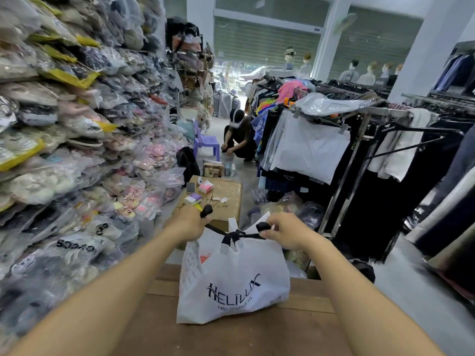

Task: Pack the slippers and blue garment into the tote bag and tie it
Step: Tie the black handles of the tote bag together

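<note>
Bag: white plastic tote bag with dark lettering stands on my brown wooden tabletop.
Handles: black fabric straps crossed in a knot above its mouth.
Left hand: fingers clenched around one strap end.
Right hand: fingers pinching the other end.
Contents: mostly hidden inside.

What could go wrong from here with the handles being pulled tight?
1. The left hand and right hand pull the black fabric handles apart; a hard tug could strain their stitching on the white Helilux tote bag.
2. The bag stands near the far edge of the brown wooden table; it may tip off.
3. The knot looks half-cinched and could slip loose.
</note>
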A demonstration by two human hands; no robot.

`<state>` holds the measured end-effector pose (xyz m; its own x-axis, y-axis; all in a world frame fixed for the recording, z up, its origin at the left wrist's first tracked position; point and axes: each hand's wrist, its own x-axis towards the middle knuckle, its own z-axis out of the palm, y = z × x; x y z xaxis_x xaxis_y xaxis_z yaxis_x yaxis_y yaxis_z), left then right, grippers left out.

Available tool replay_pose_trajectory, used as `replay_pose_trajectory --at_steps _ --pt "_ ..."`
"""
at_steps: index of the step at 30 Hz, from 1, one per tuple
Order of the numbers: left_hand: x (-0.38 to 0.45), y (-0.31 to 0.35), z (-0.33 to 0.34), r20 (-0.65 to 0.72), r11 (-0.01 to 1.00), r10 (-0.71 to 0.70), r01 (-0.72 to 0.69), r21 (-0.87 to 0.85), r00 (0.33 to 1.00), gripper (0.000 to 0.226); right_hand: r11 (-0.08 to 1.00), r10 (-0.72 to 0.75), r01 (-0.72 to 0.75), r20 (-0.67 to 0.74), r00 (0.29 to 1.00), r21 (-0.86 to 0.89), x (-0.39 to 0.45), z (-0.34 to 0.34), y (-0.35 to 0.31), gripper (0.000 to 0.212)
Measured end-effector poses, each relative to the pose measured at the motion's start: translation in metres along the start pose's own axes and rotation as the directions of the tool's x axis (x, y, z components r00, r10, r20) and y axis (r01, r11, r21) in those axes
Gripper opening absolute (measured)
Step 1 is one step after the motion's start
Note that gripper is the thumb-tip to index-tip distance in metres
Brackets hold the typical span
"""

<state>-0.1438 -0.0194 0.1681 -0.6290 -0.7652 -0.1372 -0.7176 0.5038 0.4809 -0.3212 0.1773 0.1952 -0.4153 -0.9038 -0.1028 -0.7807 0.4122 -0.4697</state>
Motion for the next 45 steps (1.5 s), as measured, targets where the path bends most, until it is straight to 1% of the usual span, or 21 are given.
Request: replay_pose_trajectory --at_steps 2,4,6,8,9,10,12,13,15,18,21,23,26,28,30,32,34,37,40,42,45 --pt "-0.002 0.003 0.004 -0.034 0.998 -0.002 0.004 0.064 0.999 0.042 0.998 0.021 -0.021 0.007 1.0 -0.067 -0.002 -0.003 0.004 0.029" --pt "-0.001 0.004 0.004 -0.05 0.99 -0.013 0.02 0.139 0.999 0.038 0.993 0.049 -0.044 0.035 0.998 -0.113 -0.004 -0.005 0.009 0.019" --pt "-0.002 0.007 0.004 -0.04 0.981 -0.016 0.024 0.191 0.999 0.038 0.99 0.078 -0.072 0.05 0.996 -0.125 -0.004 -0.002 0.012 0.014" --pt "-0.002 0.01 0.002 -0.037 0.982 0.022 -0.015 0.187 0.999 0.037 0.991 0.092 -0.088 0.032 0.995 -0.105 -0.004 -0.001 0.012 0.014" --pt "-0.002 0.012 0.0 -0.025 0.991 0.06 -0.056 0.124 0.998 0.036 0.993 0.089 -0.087 0.021 0.996 -0.082 -0.005 -0.002 0.011 0.014" --pt "-0.001 0.013 -0.004 0.001 0.995 0.096 -0.096 -0.002 0.995 0.033 0.996 0.08 -0.08 0.003 0.997 -0.039 -0.006 -0.004 0.01 0.016" --pt "-0.003 0.02 -0.012 0.064 0.95 0.156 -0.132 -0.282 0.986 0.03 0.99 0.053 -0.046 -0.049 0.997 0.133 -0.006 -0.008 0.006 0.019" --pt "-0.006 0.025 -0.015 0.076 0.923 0.185 -0.147 -0.357 0.98 0.032 0.971 0.034 -0.015 -0.078 0.996 0.238 -0.007 -0.011 0.002 0.019" --pt "-0.012 0.038 -0.014 0.084 0.893 0.216 -0.162 -0.42 0.973 0.037 0.92 -0.011 0.064 -0.139 0.99 0.386 -0.004 -0.012 -0.011 0.014" --pt "-0.02 0.057 0.001 0.139 0.794 0.217 -0.092 -0.601 0.966 0.034 0.859 -0.039 0.134 -0.199 0.979 0.494 0.008 -0.003 -0.032 0.009" --pt "-0.027 0.062 0.021 0.141 0.721 0.192 -0.042 -0.691 0.971 0.027 0.792 0.035 0.123 -0.245 0.969 0.598 0.019 0.009 -0.039 0.014" --pt "-0.028 0.059 0.032 0.099 0.686 0.184 -0.056 -0.725 0.978 0.025 0.738 0.086 0.117 -0.265 0.96 0.665 0.023 0.015 -0.04 0.011" --pt "-0.029 0.055 0.041 0.045 0.642 0.15 -0.063 -0.764 0.988 0.03 0.662 0.114 0.141 -0.285 0.952 0.736 0.025 0.022 -0.036 0.005" --pt "-0.028 0.053 0.043 0.041 0.609 0.125 -0.044 -0.792 0.991 0.035 0.642 0.122 0.104 -0.235 0.964 0.76 0.024 0.025 -0.028 0.013" --pt "-0.025 0.051 0.046 0.05 0.608 0.108 -0.026 -0.793 0.993 0.035 0.662 0.109 -0.005 -0.09 0.99 0.75 0.019 0.028 -0.022 0.027" --pt "-0.022 0.048 0.048 0.057 0.622 0.084 -0.008 -0.783 0.995 0.034 0.705 0.097 -0.087 0.026 0.995 0.704 0.016 0.034 -0.017 0.032" --pt "-0.018 0.046 0.049 0.06 0.612 0.07 0.005 -0.791 0.996 0.034 0.686 0.083 -0.082 0.033 0.996 0.723 0.016 0.041 -0.014 0.029" --pt "-0.012 0.044 0.05 0.052 0.588 0.053 0.011 -0.809 0.997 0.033 0.618 0.105 -0.059 -0.007 0.994 0.784 0.019 0.048 -0.013 0.022" --pt "-0.011 0.044 0.048 0.05 0.581 0.043 0.015 -0.814 0.998 0.026 0.53 0.121 -0.07 0.006 0.993 0.845 0.021 0.048 -0.014 0.023" --pt "-0.013 0.046 0.047 0.05 0.581 0.041 0.017 -0.814 0.998 0.023 0.518 0.112 -0.076 0.02 0.993 0.852 0.022 0.048 -0.013 0.021" --pt "-0.014 0.047 0.045 0.052 0.564 0.016 0.034 -0.825 0.999 0.027 0.521 0.112 -0.052 -0.008 0.994 0.852 0.019 0.047 -0.01 0.009"
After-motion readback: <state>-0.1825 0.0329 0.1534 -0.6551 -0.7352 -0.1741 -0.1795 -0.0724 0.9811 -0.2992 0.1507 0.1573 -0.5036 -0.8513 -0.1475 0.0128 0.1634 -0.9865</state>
